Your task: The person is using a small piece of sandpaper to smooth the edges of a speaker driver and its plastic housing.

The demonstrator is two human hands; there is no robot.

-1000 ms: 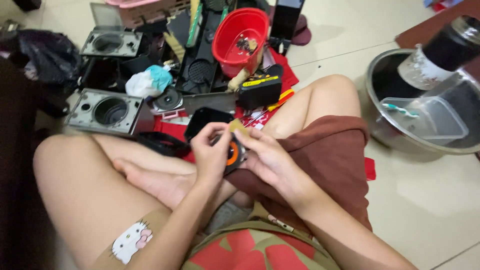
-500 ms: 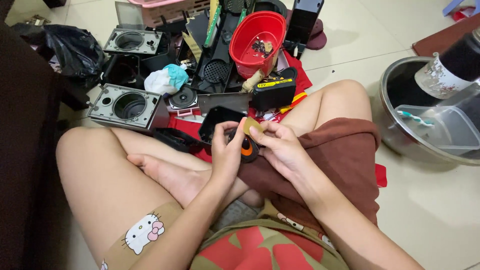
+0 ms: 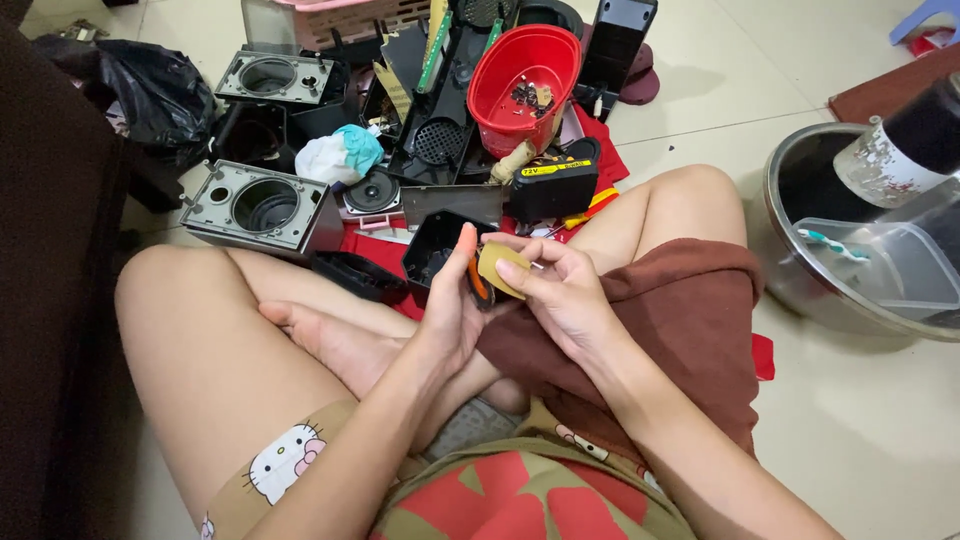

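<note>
Left hand [image 3: 452,305] grips a small black-and-orange part [image 3: 478,285] above the lap; right hand [image 3: 560,290] pinches a tan disc [image 3: 502,270] against it. Judged mid-disassembly: opened grey speaker housings [image 3: 262,207] and a red bowl [image 3: 525,75] of loose bits lie on the floor beyond. The part's form is mostly hidden by fingers.

Tan pad [image 3: 503,268] now lifted off the orange part [image 3: 478,285], seemingly peeled by right hand [image 3: 560,290]; left hand [image 3: 450,305] grips.
</note>
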